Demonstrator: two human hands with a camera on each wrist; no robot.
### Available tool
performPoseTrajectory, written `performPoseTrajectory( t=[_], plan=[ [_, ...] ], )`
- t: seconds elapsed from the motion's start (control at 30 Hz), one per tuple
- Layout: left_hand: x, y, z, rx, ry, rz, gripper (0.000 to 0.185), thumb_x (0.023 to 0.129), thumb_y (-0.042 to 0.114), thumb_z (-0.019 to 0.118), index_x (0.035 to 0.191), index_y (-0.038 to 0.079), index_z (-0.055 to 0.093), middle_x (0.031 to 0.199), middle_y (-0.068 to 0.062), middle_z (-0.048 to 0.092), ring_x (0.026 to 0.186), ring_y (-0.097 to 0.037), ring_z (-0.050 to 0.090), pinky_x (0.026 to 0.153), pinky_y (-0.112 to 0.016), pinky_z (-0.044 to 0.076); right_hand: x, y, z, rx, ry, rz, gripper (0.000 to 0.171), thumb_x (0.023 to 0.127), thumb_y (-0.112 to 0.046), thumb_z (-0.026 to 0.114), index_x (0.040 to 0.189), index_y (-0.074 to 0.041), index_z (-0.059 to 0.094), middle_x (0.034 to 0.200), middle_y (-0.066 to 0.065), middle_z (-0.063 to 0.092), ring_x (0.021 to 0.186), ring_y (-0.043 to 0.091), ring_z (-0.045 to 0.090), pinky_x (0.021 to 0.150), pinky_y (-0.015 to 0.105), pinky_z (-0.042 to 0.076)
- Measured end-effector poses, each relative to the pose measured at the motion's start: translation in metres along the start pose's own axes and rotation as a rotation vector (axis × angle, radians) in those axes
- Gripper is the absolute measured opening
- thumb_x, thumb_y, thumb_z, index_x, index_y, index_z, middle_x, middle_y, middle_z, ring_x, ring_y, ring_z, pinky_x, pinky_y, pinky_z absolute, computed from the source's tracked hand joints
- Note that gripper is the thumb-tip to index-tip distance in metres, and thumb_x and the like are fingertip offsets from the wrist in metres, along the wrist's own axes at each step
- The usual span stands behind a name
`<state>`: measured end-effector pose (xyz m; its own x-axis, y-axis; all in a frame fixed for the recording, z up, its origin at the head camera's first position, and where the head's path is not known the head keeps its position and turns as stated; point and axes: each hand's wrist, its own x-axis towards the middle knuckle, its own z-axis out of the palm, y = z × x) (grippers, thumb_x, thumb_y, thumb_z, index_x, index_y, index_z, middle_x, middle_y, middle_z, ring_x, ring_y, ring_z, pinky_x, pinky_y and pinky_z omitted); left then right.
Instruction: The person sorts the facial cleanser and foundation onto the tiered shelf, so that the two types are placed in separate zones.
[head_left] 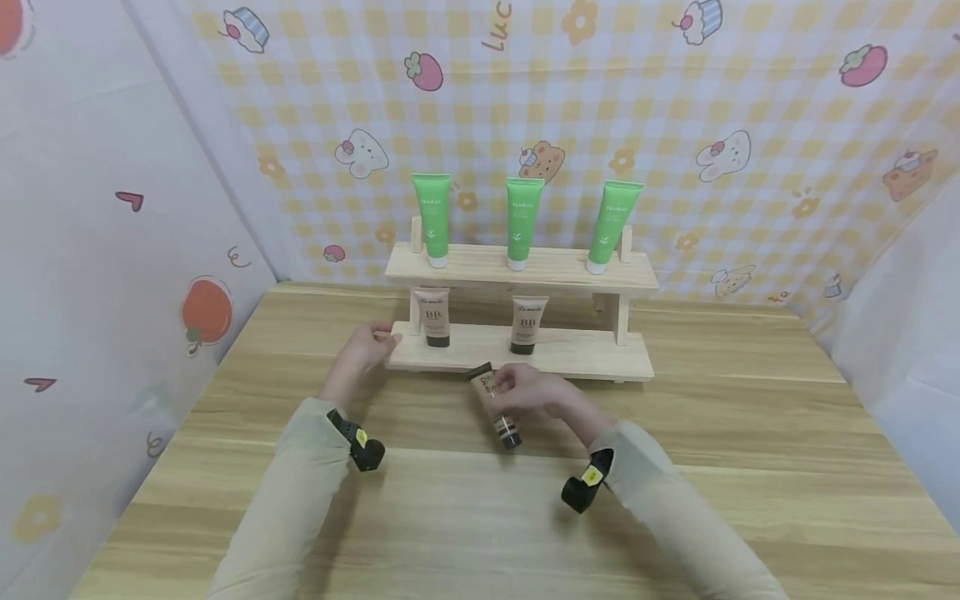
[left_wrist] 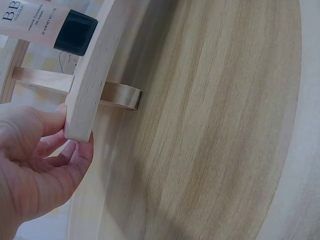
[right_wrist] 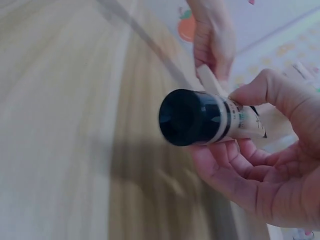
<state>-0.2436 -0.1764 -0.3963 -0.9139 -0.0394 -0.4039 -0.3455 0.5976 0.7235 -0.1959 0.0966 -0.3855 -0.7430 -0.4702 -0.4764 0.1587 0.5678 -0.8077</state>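
My right hand (head_left: 528, 390) holds a beige tube with black ends (head_left: 485, 385) tilted in front of the two-tier wooden shelf (head_left: 465, 357). In the right wrist view, the thumb and fingers grip the tube (right_wrist: 235, 120) behind its black cap. My left hand (head_left: 367, 346) pinches the left end of the lower shelf board (left_wrist: 82, 107), thumb on top and fingers beneath. Two BB cream tubes stand cap down on that board, one at the left (head_left: 433, 318) and one near the middle (head_left: 528, 323).
Three green tubes stand on the upper board: left (head_left: 432, 218), middle (head_left: 522, 221) and right (head_left: 613, 223). The shelf is on a wood-grain table (head_left: 735, 425), close to a checked, patterned backdrop (head_left: 465, 108). A white patterned sheet (head_left: 75, 275) hangs at the left.
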Motion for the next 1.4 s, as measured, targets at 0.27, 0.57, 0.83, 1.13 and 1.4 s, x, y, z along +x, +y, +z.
performPoseTrajectory(
  t=[0.27,0.57,0.83,1.13,1.4],
  plan=[
    [0.0,-0.002,0.001,-0.006,-0.004,-0.019,0.049,0.096,0.026,0.043,0.14,0.005,0.032,0.124,-0.022,0.05,0.104,-0.028,0.054,0.089,-0.036,0.046,-0.017,0.014,-0.03,0.036,-0.018,-0.043,0.048,0.073,-0.006,0.063,0.115,0.006,0.043,0.095,0.009,0.051,0.084,0.017,0.055,0.071,0.03,0.056],
    [-0.002,-0.002,0.0,-0.015,0.004,-0.018,0.049,0.096,0.026,0.042,0.14,0.005,0.033,0.127,-0.024,0.048,0.112,-0.033,0.052,0.096,-0.042,0.044,-0.039,0.032,-0.07,0.083,0.049,-0.108,0.045,0.074,-0.001,0.059,0.114,0.011,0.043,0.092,0.007,0.052,0.078,0.014,0.058,0.072,0.034,0.057],
    [-0.002,-0.002,-0.002,-0.02,-0.007,-0.019,0.05,0.096,0.027,0.044,0.14,0.006,0.032,0.129,-0.024,0.047,0.115,-0.035,0.05,0.1,-0.044,0.041,-0.054,0.032,-0.099,0.087,0.198,-0.154,0.053,0.078,0.001,0.055,0.124,0.017,0.034,0.101,0.013,0.049,0.076,0.009,0.062,0.073,0.029,0.057],
    [-0.001,0.0,-0.002,-0.001,-0.011,-0.003,0.051,0.097,0.026,0.042,0.14,0.003,0.03,0.126,-0.023,0.049,0.109,-0.031,0.052,0.096,-0.042,0.042,-0.062,0.038,-0.122,0.039,0.39,-0.205,0.042,0.082,-0.005,0.062,0.114,0.009,0.039,0.109,0.016,0.051,0.081,0.001,0.058,0.078,0.021,0.053],
    [-0.003,0.002,-0.001,-0.006,-0.005,-0.009,0.05,0.097,0.026,0.042,0.14,0.004,0.031,0.119,-0.021,0.053,0.094,-0.024,0.055,0.086,-0.036,0.047,-0.056,0.051,-0.128,-0.016,0.541,-0.275,0.034,0.081,-0.01,0.066,0.103,-0.002,0.041,0.099,0.0,0.048,0.088,-0.004,0.052,0.074,0.015,0.051]
  ],
)
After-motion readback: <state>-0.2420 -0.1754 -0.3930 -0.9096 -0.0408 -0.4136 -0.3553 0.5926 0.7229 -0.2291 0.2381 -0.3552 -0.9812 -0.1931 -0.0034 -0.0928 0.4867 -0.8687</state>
